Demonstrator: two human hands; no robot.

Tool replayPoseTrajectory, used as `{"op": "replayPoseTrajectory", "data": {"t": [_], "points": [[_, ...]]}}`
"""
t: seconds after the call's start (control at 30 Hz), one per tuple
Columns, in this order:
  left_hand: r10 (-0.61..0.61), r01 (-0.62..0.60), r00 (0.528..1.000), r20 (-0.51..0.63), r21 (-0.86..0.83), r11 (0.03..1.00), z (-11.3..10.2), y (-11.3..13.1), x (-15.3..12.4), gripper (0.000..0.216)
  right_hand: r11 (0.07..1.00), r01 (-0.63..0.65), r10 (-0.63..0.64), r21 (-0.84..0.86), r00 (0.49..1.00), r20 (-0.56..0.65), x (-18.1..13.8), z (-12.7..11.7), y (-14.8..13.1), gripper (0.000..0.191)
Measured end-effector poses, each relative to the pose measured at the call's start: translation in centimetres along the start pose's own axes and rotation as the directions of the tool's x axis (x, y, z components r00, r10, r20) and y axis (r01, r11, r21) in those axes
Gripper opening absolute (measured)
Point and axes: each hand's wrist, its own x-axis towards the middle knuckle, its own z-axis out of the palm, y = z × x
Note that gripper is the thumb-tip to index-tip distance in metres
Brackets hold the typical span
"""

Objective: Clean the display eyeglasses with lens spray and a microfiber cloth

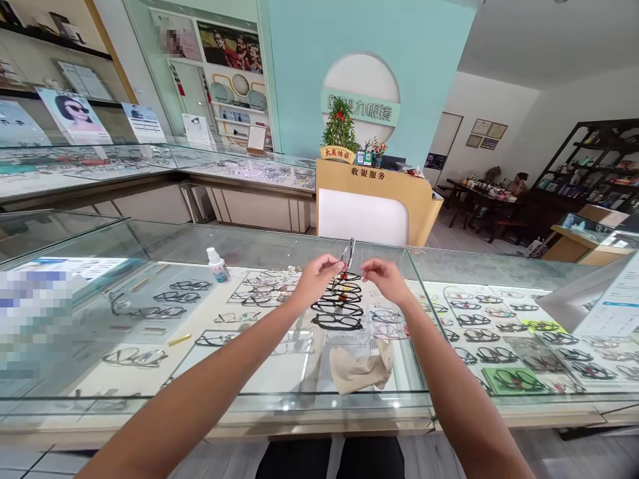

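Note:
My left hand (pixel 319 276) is closed on a pair of eyeglasses (pixel 348 251), held up on edge above the glass counter (pixel 279 392). My right hand (pixel 387 279) is just to the right of them, fingers loosely bent and slightly apart, with nothing visible in them. Below both hands, a column of dark-framed glasses (pixel 338 322) lies one pair behind another. Nearer to me, a crumpled beige cloth (pixel 357 370) rests on the countertop.
A small white bottle (pixel 218 266) stands to the left. More frames fill the display on both sides, some around a green card (pixel 514 380). A sign stand (pixel 609 299) is at the right. Beyond the counter is a wooden cashier desk (pixel 424 206).

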Motion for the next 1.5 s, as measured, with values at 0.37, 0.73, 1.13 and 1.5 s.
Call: {"op": "replayPoseTrajectory", "data": {"t": [0.37,0.73,1.13,1.5], "points": [[0.003,-0.010,0.998,-0.057,-0.129,0.992,0.1,-0.6,-2.2,0.048,0.995,0.094,-0.096,0.018,0.991,0.097,-2.5,4.8,-2.6,0.028],[0.102,-0.108,0.993,-0.061,-0.104,0.989,0.1,1.1,-2.9,0.042,0.981,0.194,-0.195,-0.033,0.979,-0.063,-3.0,5.5,-3.0,0.021],[0.041,-0.038,0.999,0.017,-0.145,0.989,0.1,1.0,-2.7,0.053,0.985,0.172,-0.171,0.012,0.982,-0.078,-2.8,5.2,-3.4,0.039],[0.085,-0.080,0.994,-0.068,0.067,0.995,-0.9,0.4,-1.9,0.054,0.992,0.004,-0.068,-0.128,0.866,-0.496,-2.2,2.1,-3.0,0.033]]}}
